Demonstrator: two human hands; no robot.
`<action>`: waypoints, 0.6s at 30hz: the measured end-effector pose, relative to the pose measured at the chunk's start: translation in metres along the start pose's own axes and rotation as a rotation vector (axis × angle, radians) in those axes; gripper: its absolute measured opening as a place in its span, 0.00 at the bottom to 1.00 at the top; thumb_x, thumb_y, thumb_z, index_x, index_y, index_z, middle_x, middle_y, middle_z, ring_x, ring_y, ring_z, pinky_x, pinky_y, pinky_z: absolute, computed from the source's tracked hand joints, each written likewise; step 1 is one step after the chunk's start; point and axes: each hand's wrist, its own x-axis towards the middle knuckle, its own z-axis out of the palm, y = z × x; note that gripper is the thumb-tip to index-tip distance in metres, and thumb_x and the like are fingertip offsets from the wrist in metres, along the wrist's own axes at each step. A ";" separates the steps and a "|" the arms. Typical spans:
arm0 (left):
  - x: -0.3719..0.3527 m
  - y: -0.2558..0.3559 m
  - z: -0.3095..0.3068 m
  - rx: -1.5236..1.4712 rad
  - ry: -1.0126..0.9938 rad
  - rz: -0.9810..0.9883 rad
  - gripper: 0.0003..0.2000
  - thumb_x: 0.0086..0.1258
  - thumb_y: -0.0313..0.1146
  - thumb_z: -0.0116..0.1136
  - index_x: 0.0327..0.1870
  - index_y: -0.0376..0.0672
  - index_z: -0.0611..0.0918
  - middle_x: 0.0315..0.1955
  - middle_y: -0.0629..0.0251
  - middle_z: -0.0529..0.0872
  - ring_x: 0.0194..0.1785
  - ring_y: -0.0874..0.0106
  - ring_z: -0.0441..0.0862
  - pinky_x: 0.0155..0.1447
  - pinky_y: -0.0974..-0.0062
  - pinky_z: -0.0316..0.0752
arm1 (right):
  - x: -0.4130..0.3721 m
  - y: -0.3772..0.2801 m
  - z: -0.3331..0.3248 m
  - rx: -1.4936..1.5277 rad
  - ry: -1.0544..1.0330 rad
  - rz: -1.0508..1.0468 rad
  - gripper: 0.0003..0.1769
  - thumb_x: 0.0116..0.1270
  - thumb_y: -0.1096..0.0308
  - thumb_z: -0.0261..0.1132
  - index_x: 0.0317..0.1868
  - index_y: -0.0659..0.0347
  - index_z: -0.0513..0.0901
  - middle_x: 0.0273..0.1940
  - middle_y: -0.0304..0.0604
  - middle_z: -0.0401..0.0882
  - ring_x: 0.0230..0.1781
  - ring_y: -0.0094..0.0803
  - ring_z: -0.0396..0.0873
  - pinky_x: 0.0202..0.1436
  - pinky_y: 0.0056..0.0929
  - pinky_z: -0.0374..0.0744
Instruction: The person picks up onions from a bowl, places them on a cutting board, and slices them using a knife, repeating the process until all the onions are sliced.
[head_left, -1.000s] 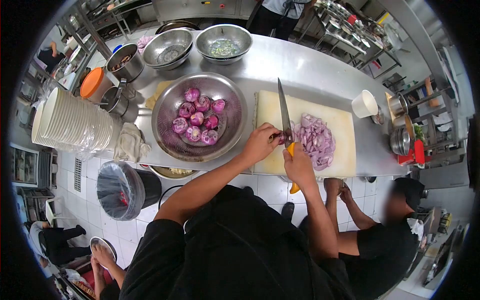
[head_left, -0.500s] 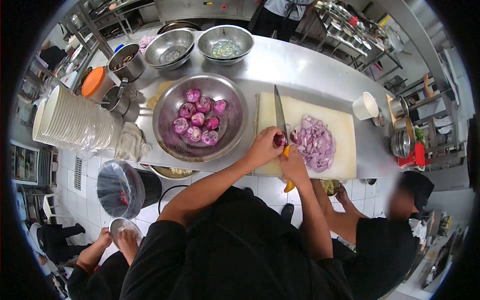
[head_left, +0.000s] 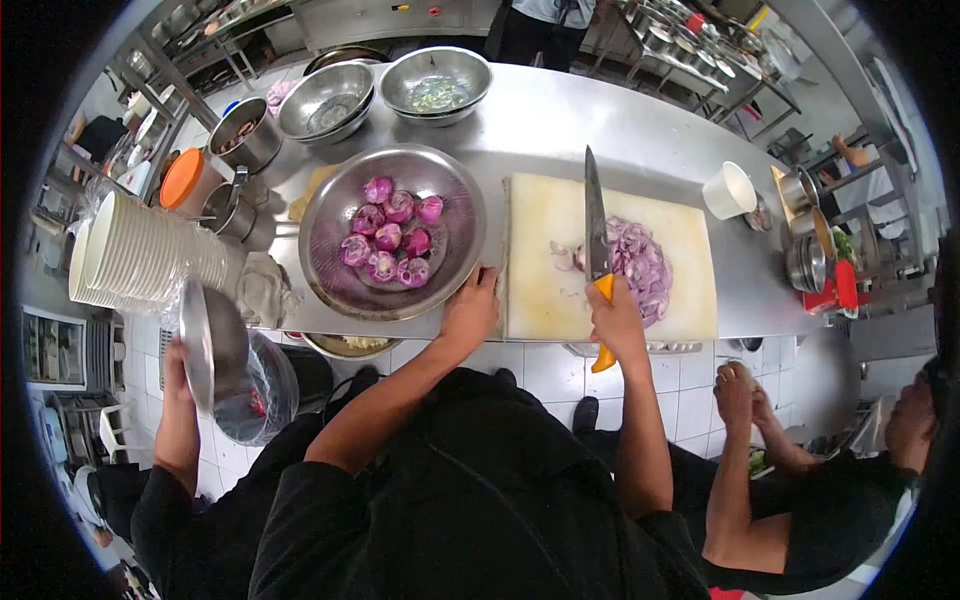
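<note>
In my right hand (head_left: 617, 318) is the yellow handle of a large knife (head_left: 595, 215), its blade pointing away over the cutting board (head_left: 545, 215). Sliced purple onion (head_left: 645, 275) lies in a heap right of the blade, and a few small pieces lie to its left. My left hand (head_left: 472, 308) rests at the right rim of a wide steel bowl (head_left: 330, 270), with its fingers slightly apart and nothing visible in them. Several peeled purple onions (head_left: 388, 237) sit in that bowl.
Steel bowls (head_left: 436, 85) and a pot (head_left: 245, 135) stand at the back left. Stacked white containers (head_left: 150, 250) are at the left, a white cup (head_left: 730, 190) at the right. One co-worker holds a bowl (head_left: 210, 345) near a lined bin (head_left: 260, 390); another (head_left: 830, 520) is at lower right.
My left hand has left the board and moved left to the bowl. The knife has shifted right, towards the sliced heap. The left co-worker's bowl has risen; the right co-worker has moved away.
</note>
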 end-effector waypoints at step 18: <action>0.102 0.098 0.046 -0.340 -0.262 0.097 0.12 0.60 0.30 0.71 0.43 0.39 0.85 0.45 0.51 0.82 0.46 0.51 0.85 0.54 0.56 0.81 | -0.020 0.022 -0.020 0.073 0.051 0.035 0.15 0.77 0.63 0.64 0.46 0.68 0.72 0.24 0.49 0.78 0.15 0.38 0.79 0.18 0.37 0.77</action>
